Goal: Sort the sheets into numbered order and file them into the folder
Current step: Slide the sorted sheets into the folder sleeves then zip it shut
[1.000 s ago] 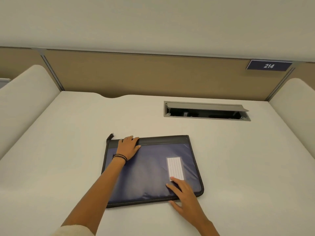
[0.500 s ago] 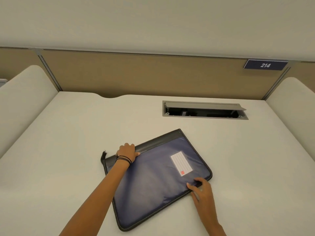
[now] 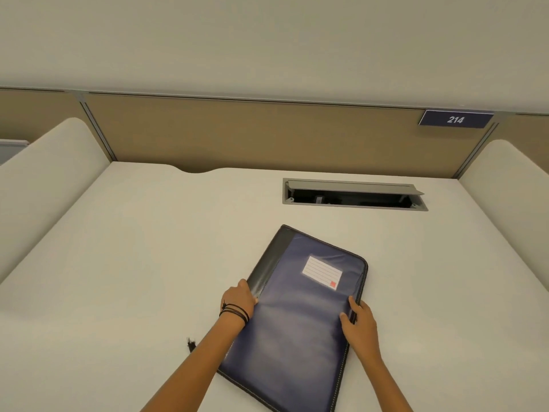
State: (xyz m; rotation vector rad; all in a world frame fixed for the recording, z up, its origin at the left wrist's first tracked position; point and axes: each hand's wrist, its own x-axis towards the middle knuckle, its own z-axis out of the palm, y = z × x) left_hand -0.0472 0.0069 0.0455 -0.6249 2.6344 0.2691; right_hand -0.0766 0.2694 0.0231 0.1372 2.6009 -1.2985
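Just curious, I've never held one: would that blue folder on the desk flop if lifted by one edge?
The folder probably sags somewhat: its blue cover shows soft ripples. It likely slides easily, lying flat on the smooth desk. Thin and flat, it shouldn't roll or tip.

Two bare forearms [image 3: 193,367] rise from the frame's bottom edge. The left grip [image 3: 239,301], black bands [image 3: 234,312] at its wrist, curls over one side of the dark blue fabric folder [image 3: 297,319]; the right grip [image 3: 360,322] pinches the opposite side.
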